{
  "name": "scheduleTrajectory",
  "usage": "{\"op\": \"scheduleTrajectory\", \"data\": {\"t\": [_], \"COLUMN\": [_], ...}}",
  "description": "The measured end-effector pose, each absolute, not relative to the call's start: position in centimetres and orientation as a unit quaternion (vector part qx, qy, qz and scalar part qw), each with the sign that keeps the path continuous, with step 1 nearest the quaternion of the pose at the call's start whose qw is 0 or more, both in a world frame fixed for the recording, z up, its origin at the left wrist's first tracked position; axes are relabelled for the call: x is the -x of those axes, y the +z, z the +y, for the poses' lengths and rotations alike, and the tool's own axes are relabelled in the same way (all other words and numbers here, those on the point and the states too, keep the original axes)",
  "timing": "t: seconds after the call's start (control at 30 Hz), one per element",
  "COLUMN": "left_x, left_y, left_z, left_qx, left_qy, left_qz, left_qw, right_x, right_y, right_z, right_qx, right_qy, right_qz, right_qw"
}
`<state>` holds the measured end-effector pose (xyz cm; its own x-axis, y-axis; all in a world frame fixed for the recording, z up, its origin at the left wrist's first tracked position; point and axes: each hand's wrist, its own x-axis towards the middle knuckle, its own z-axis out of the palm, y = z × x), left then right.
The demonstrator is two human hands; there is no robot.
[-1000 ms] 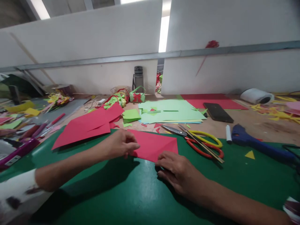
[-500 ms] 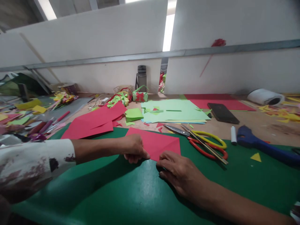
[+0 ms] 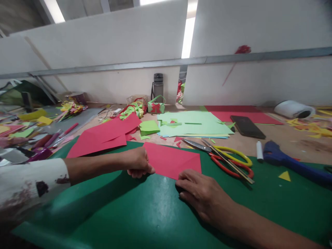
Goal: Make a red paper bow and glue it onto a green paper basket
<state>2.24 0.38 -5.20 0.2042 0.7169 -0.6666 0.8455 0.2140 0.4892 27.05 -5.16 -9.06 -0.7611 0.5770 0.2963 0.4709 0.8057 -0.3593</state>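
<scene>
A piece of red paper (image 3: 171, 159) lies on the green mat, its near edge toward me and a faint diagonal crease at its right end. My left hand (image 3: 137, 162) is closed at the paper's left end, with the thumb on the near edge. At the right part of that same edge, my right hand (image 3: 199, 192) has its fingers curled together on the paper; its fingertips are partly hidden. Right of the paper lie red-handled scissors (image 3: 218, 159) and a yellow-handled pair (image 3: 236, 152), crossing each other.
Larger red sheets (image 3: 103, 135) lie to the left. Behind are pale green sheets (image 3: 192, 128), a phone (image 3: 246, 127), a small green paper basket (image 3: 156, 107) and a bottle (image 3: 158, 88). A white tube (image 3: 259, 151) and a blue-handled tool (image 3: 293, 160) sit at right.
My left hand has slid left along the paper's near edge, from near the middle to its left end. My right hand has stayed at the right part of that edge.
</scene>
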Motion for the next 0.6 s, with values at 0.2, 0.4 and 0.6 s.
{"op": "scheduleTrajectory", "data": {"t": [0.2,0.4,0.6], "left_x": [-1.0,0.2,2.0], "left_y": [-4.8,-4.7,-4.6], "left_z": [0.1,0.4,0.3], "left_qx": [-0.61,-0.588,-0.586], "left_qy": [-0.062,-0.067,-0.046], "left_qz": [0.651,0.67,0.682], "left_qw": [0.448,0.449,0.435], "right_x": [-27.1,-27.1,-27.2], "right_y": [-9.2,-9.0,-8.9], "right_z": [-5.2,-5.3,-5.4], "right_qx": [0.294,0.301,0.298], "right_qy": [0.141,0.152,0.159], "right_qz": [-0.927,-0.924,-0.923], "right_qw": [0.187,0.178,0.183]}}
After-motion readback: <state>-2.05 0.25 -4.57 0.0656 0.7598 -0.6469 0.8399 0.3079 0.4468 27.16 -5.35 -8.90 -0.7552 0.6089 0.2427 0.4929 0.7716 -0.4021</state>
